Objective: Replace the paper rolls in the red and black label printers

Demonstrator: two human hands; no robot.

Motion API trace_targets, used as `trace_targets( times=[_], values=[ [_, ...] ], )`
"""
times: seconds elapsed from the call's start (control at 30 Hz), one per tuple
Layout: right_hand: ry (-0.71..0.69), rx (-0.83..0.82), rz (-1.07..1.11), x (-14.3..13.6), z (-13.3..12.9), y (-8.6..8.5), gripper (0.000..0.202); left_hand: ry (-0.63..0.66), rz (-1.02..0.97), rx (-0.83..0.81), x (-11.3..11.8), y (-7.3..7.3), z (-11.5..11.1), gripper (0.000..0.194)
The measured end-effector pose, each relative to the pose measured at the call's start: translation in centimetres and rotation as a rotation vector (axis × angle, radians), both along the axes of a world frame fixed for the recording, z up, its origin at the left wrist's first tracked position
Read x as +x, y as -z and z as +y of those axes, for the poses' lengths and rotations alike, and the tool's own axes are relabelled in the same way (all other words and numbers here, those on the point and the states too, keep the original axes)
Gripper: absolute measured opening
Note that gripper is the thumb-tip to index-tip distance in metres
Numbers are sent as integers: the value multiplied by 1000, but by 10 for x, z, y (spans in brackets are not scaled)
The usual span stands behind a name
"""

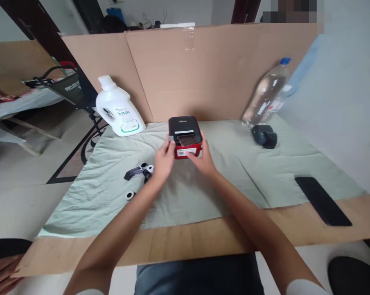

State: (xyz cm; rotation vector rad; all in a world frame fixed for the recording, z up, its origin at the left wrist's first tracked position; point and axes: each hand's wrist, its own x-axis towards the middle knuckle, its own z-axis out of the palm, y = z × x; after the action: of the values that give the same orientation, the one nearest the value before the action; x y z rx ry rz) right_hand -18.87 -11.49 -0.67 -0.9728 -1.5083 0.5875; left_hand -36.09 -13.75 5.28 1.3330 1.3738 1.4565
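Both my hands hold a small black-and-red device [185,128], which looks like a label printer, near the middle of the cloth. Its top is black with a dark recessed panel, and a white sticker runs along its red front. My left hand [164,159] is closed on the left side, thumb at the front corner. On the opposite side is my right hand [206,159], fingers along the edge and thumb at the sticker. Just left of my left forearm lie small rolls [130,195] with white-rimmed ends and a crumpled dark strip [132,173].
A cardboard panel [197,78] stands at the back. Against it lean a white detergent bottle [120,108] and a clear plastic bottle [266,94]. A black object [264,136] and a black phone [323,200] lie right. Another person's hand [3,272] shows bottom left.
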Motion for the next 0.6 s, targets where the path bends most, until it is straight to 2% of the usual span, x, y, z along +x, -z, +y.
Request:
trace_targets(
  times=[0.1,0.2,0.3,0.37,0.5,0.6],
  values=[
    [56,-13,-92,52,-40,4,101,61,29,21,47,21,-36,59],
    [77,-44,-153,76,-63,15,99,84,14,-12,70,47,-57,64],
    [110,-75,-173,78,-73,28,96,70,30,-28,74,68,-65,68],
    [138,-65,-197,75,-77,34,93,76,24,-7,73,77,-68,72],
    [159,-9,-243,72,-84,39,90,136,14,67,70,85,-73,79],
    [166,5,-235,74,-90,38,90,156,24,60,70,87,-79,80]
  ],
)
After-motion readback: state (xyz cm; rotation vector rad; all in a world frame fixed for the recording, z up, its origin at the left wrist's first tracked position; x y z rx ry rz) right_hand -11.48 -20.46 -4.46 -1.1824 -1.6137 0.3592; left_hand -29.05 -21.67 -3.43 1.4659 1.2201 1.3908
